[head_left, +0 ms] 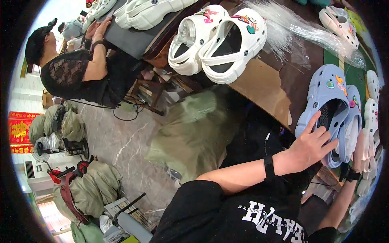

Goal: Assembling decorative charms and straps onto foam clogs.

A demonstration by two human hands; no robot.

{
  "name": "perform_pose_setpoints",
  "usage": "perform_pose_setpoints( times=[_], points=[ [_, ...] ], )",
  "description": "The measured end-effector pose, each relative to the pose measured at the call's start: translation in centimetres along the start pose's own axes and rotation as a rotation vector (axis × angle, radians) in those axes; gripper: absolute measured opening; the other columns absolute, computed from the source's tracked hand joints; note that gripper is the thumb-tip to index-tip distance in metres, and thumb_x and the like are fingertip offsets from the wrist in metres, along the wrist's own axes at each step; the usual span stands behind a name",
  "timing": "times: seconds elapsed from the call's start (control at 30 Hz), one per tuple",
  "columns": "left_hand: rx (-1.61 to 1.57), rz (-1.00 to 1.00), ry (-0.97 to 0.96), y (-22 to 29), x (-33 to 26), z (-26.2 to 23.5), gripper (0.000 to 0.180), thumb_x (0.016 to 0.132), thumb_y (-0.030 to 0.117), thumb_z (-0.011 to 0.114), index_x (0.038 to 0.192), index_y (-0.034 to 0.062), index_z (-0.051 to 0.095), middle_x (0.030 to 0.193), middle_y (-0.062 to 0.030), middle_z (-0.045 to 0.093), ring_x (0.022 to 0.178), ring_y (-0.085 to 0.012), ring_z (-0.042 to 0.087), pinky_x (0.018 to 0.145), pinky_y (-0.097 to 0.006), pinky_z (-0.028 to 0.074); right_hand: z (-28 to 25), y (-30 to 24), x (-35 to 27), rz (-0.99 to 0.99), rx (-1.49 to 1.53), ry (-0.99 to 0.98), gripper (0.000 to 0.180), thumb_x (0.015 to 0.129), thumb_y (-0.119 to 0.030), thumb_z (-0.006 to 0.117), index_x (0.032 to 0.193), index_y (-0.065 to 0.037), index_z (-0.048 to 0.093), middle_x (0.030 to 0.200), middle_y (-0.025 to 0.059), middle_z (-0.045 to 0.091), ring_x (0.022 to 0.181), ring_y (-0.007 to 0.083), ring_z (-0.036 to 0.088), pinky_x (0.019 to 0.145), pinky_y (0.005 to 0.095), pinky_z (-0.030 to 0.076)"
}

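A light blue clog (327, 91) with colourful charms on its toe stands at the right. My left hand (308, 148) grips its heel end, the index finger stretched along the opening and the other fingers bent over the rim. A second light blue clog (353, 106), also with charms and something white inside, stands against the first. My right hand (358, 150) is beside the second clog; its fingers are mostly hidden. A pair of white clogs (233, 44) with charms rests at the edge of the dark table, left of the blue pair.
Clear plastic wrapping (293, 28) lies behind the white pair, a torn cardboard sheet (263, 91) on the near edge. More pale clogs (370, 117) line the far right. A co-worker (77, 71) works at the upper left. Green sacks (194, 133) stand on the marble floor.
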State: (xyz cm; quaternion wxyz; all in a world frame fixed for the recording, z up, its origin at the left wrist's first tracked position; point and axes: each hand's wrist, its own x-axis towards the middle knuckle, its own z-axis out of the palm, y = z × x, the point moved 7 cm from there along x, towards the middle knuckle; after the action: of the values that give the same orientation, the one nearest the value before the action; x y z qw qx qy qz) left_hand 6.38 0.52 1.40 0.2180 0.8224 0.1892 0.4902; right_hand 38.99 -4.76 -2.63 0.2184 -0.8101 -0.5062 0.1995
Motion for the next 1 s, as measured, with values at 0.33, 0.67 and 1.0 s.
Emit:
perform_pose_setpoints(
  times=[0.33,0.67,1.0],
  points=[
    [-0.322,-0.867,0.669,-19.6,-10.5,-21.0,0.013,0.092,0.009,0.062,0.101,0.0014,0.066,0.102,-0.0078,0.065,0.095,-0.0160,0.060,0.087,-0.031,0.047,-1.1,4.2,1.7,-0.068,0.117,-0.025,0.049,0.099,-0.023,0.053,0.141,-0.001,0.045,0.132,0.0182,0.057,0.117,0.0254,0.056,0.102,0.0321,0.041],
    [-0.173,-0.844,1.092,-41.6,-38.5,-52.4,0.031,0.094,0.023,0.062,0.118,0.0030,0.061,0.121,-0.0165,0.059,0.107,-0.0265,0.058,0.091,-0.038,0.048,-0.3,9.5,7.5,-0.109,0.084,-0.123,0.048,0.099,-0.021,0.052,0.141,0.000,0.045,0.132,0.0175,0.057,0.116,0.0245,0.056,0.102,0.0321,0.041],
    [0.266,-0.796,0.918,-41.9,-39.8,-57.6,0.034,0.094,0.022,0.052,0.123,0.0034,0.058,0.132,-0.0160,0.055,0.119,-0.0304,0.053,0.098,-0.048,0.042,-7.4,17.8,5.3,-0.143,0.026,-0.080,0.047,0.099,-0.020,0.051,0.141,0.000,0.044,0.132,0.0168,0.057,0.116,0.0237,0.056,0.102,0.0320,0.041]
  ],
)
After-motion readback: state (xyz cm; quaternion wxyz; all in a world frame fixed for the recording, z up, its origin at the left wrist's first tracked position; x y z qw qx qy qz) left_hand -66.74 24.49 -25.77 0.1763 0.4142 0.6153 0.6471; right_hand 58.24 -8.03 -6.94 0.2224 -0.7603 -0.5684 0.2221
